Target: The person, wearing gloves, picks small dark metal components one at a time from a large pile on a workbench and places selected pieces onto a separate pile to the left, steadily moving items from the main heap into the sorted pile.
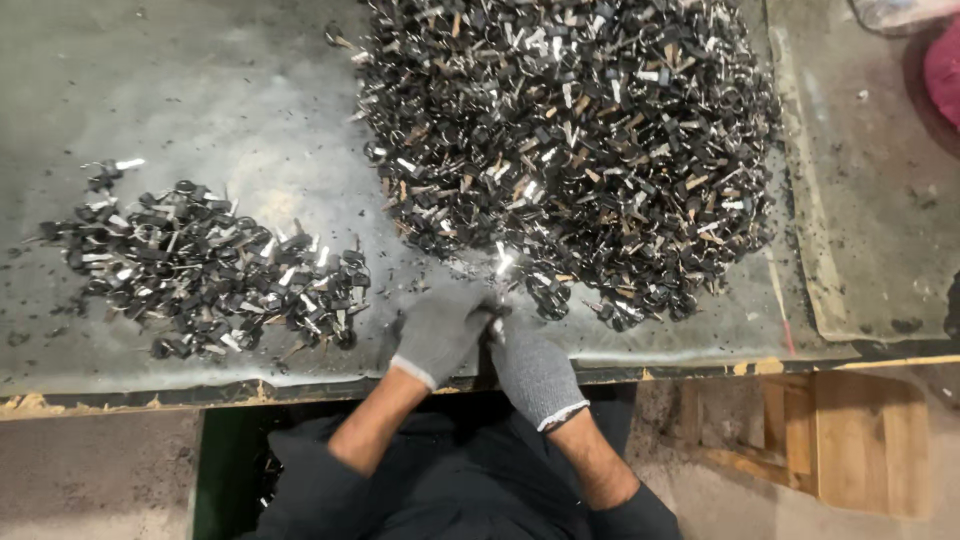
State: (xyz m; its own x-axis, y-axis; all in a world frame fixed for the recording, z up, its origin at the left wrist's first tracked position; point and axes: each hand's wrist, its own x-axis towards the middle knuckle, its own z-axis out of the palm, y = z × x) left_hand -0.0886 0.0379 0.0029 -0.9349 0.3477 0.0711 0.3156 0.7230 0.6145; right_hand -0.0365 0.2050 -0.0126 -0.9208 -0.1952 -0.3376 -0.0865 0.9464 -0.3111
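Both my hands wear grey knit gloves and meet at the near edge of a grey metal table (200, 80). My left hand (440, 330) and my right hand (532, 370) press together on a small dark metal part (497, 318) held between the fingertips; its exact shape is hidden. Just beyond the hands spreads a big heap of small black and silver metal parts (570, 140). A smaller, flatter pile of the same parts (210, 270) lies to the left of my left hand.
The table's front edge (150, 395) runs across the view, with wood chips along it. A wooden stool or frame (850, 440) stands at the lower right. A pink object (945, 65) sits at the far right edge on a second grey surface.
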